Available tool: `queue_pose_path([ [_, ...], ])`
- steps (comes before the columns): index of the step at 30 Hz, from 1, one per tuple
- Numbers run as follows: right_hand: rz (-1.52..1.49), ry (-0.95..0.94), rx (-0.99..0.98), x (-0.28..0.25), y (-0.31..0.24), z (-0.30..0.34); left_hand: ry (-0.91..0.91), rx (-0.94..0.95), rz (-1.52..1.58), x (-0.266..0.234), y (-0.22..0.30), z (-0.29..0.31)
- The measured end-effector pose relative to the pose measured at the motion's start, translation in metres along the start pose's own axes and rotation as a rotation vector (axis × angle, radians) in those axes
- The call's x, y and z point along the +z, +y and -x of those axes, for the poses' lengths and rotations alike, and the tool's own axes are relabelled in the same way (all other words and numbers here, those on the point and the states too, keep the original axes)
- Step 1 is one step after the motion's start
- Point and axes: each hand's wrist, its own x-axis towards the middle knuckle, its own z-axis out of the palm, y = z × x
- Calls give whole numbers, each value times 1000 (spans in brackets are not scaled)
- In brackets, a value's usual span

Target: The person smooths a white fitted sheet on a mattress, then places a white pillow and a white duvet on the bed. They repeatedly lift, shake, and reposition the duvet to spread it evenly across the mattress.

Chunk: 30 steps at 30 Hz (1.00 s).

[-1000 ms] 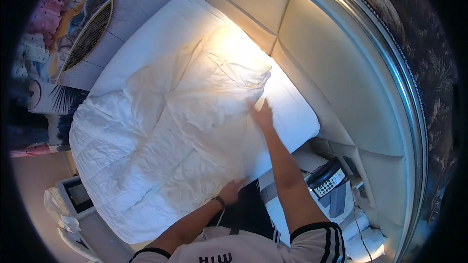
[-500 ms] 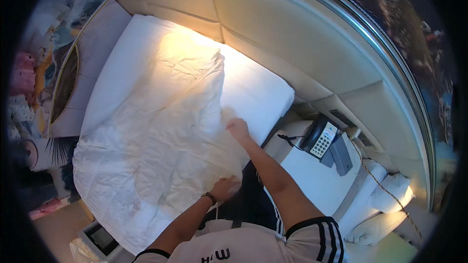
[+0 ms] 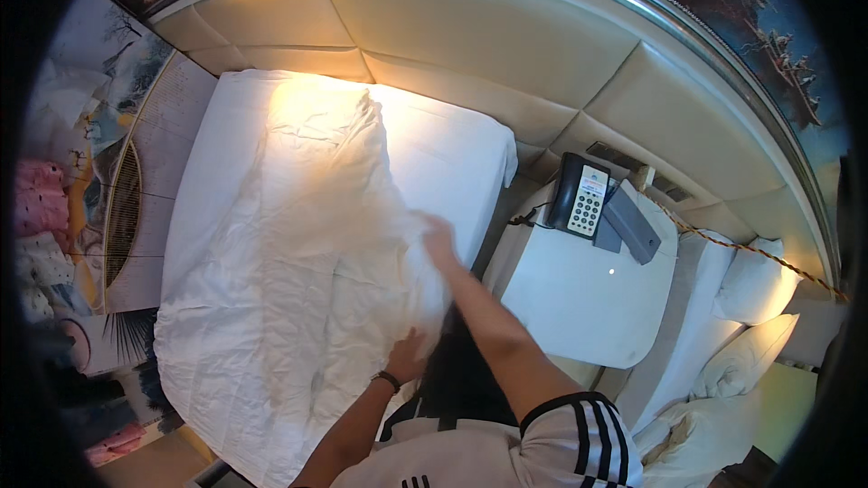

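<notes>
With twelve o'clock at the top of the view, a white, rumpled fabric quilt [image 3: 316,244] spreads from seven to eleven o'clock over a bed, its right edge running down toward the person. Beyond that edge, around twelve o'clock, a smooth white fitted sheet [image 3: 434,140] lies uncovered. The bare right hand [image 3: 438,239], near the centre of the view, is at the quilt's right edge; it is blurred, so I cannot tell whether its fingers are clamped on the fabric or apart. The bare left hand [image 3: 407,357], with a dark band [image 3: 386,380] round its wrist, is at six o'clock against the quilt's lower right part, one finger pointing up toward twelve; whether it grips any cloth cannot be told. A cream padded headboard [image 3: 479,36] curves from eleven round to three o'clock. At four o'clock stands a white, round-cornered nightstand [image 3: 579,298], bearing a black desk telephone with a pale keypad [image 3: 580,194] toward three o'clock, just beside a grey oblong box [image 3: 637,226]. Farther out, between three and four, lies a plump white pillow [image 3: 759,285].
</notes>
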Motion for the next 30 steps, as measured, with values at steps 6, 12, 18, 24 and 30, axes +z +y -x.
queue_pose_path([
  [6,-1009,572,834,-115,30,-8,41,-111,203,-1,-2,-13],
  [12,-45,311,795,-105,116,-13,-23,-187,130,17,13,-45],
  [18,-104,-33,664,-93,90,-68,-22,-426,-190,-3,26,-91],
  [24,752,-386,272,-37,41,-20,63,-404,-366,-40,27,-133],
  [30,1108,-424,4,-24,67,-11,188,-442,-366,-42,20,-125],
])
